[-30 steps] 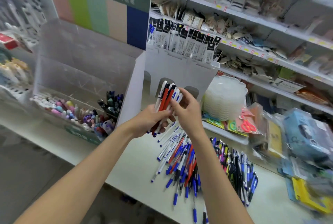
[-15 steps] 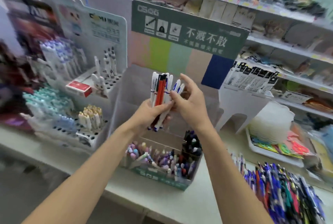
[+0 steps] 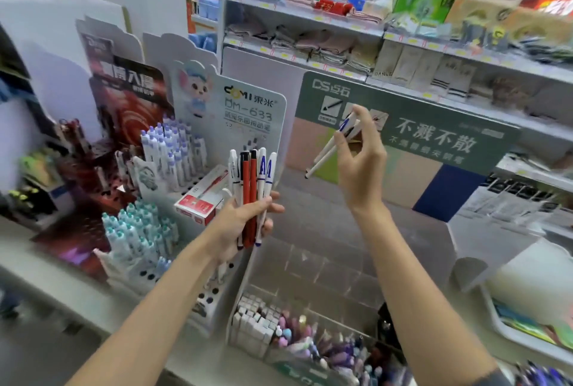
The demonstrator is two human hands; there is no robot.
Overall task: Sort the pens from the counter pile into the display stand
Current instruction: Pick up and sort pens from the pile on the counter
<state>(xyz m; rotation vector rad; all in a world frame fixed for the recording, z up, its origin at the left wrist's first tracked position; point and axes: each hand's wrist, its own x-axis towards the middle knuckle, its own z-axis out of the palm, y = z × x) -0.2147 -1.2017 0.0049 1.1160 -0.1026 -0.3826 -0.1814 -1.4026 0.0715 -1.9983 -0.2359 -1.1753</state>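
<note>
Sorting step: a bundle of pens is gripped upright in the left hand, apparently two white pens are pinched in the raised right hand, well apart; free holes in the display stand below must next be matched.

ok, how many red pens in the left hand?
2 red pens, side by side mid-bundle in the left hand, white pens either side. More may hide behind.
</note>
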